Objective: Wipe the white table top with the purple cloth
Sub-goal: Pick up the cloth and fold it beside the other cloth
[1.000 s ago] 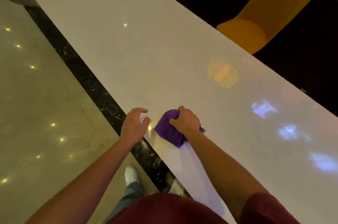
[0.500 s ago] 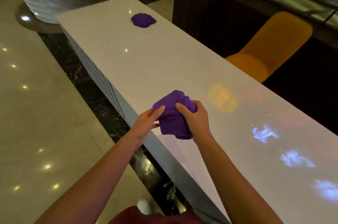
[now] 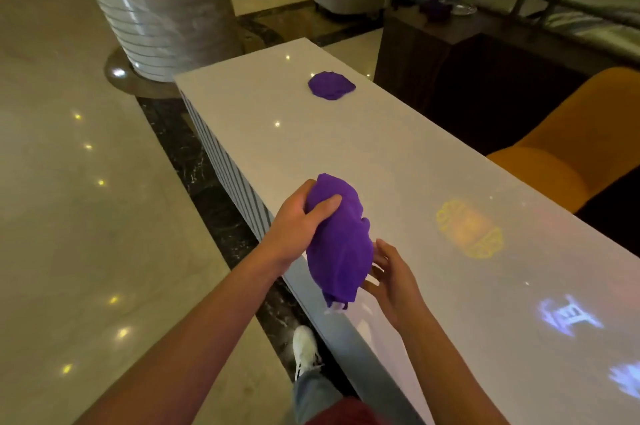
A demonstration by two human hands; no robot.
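Note:
A bunched purple cloth (image 3: 337,241) hangs in the air over the near edge of the long white table top (image 3: 381,161). My left hand (image 3: 296,222) grips its upper part, thumb across the front. My right hand (image 3: 391,272) sits just right of the cloth's lower part with fingers spread, fingertips at or behind the fabric; whether it grips is unclear. A second purple cloth (image 3: 331,85) lies crumpled on the table near its far end.
A ribbed column (image 3: 156,8) stands past the table's far left corner. An orange chair (image 3: 568,147) sits along the table's right side. Coloured light patches (image 3: 469,228) fall on the table top. My white shoe (image 3: 304,352) is on the floor by the table's base.
The cloth came up off the table, where my right hand pressed it, into both hands. My left hand now holds its top and my right hand has opened beside its lower part.

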